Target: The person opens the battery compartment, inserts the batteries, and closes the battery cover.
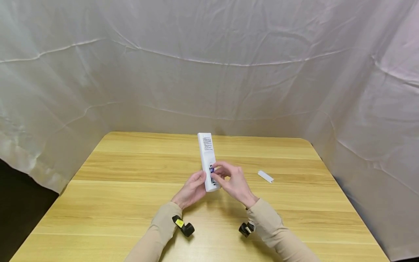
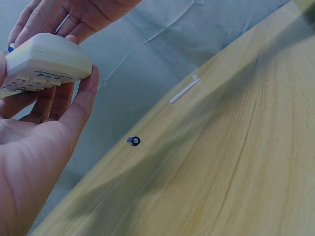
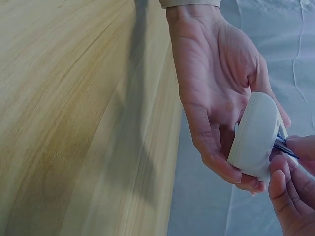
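head view, and from where i stand the person's left hand (image 1: 193, 189) grips a white remote control (image 1: 207, 147) near its lower end, lifted above the wooden table (image 1: 114, 207), its back and open battery compartment facing up. the right hand (image 1: 236, 182) pinches a blue battery (image 1: 212, 170) between thumb and fingers at that compartment; i can't tell how far in it sits. to the right, a white battery cover (image 1: 265, 177) lies on the tabletop. the left wrist view shows another blue battery (image 2: 133, 141) on the wood.
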The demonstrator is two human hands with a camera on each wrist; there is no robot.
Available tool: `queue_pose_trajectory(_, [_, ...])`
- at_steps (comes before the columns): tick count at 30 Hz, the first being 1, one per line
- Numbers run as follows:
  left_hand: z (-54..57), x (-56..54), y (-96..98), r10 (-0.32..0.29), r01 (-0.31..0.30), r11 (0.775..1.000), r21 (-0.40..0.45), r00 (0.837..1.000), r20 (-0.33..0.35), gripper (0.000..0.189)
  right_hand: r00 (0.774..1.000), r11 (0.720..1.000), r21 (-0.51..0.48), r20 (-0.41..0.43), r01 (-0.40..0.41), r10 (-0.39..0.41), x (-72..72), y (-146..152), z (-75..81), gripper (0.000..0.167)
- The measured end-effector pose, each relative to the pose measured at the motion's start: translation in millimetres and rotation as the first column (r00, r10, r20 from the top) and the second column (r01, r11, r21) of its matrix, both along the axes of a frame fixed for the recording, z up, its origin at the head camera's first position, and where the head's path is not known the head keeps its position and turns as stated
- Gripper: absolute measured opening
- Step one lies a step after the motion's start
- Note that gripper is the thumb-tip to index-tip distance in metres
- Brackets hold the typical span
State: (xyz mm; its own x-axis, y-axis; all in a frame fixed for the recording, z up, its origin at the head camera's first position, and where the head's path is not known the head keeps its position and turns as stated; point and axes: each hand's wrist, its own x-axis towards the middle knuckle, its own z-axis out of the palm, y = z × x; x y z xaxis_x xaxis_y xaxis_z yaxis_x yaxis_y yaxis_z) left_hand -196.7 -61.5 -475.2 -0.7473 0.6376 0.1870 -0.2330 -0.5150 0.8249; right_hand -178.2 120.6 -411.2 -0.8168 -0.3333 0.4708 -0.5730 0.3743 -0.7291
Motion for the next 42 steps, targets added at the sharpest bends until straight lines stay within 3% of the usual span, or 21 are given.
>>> queue_pose_trajectory(16, [-6.9,-1.4,3.2,-0.012,0.013,1.0,0.027,0.999,-0.042,0.063,0.988,0.995,0.084,-0.147,0.057,-0.045,1.5,0.4,-2.7,0.017])
queue_pose_trajectory(20, [-6.9,-1.4,4.2,-0.006,0.008,0.999,0.047,0.999,-0.046,0.064,0.977,0.99,0.119,-0.21,0.074,-0.048,2.9,-1.0,-1.4,0.019])
queue_pose_trajectory(31, [-5.8,-1.7,4.2,-0.009,0.012,0.999,0.053,0.999,-0.053,0.064,0.97,0.98,0.177,-0.239,0.093,-0.049,6.8,-3.8,-2.6,0.025])
queue_pose_trajectory(42, [-2.3,0.7,5.1,0.024,-0.022,0.999,0.043,0.999,-0.026,0.066,0.939,0.968,0.213,-0.338,0.134,-0.055,9.3,-7.6,-9.5,0.031])
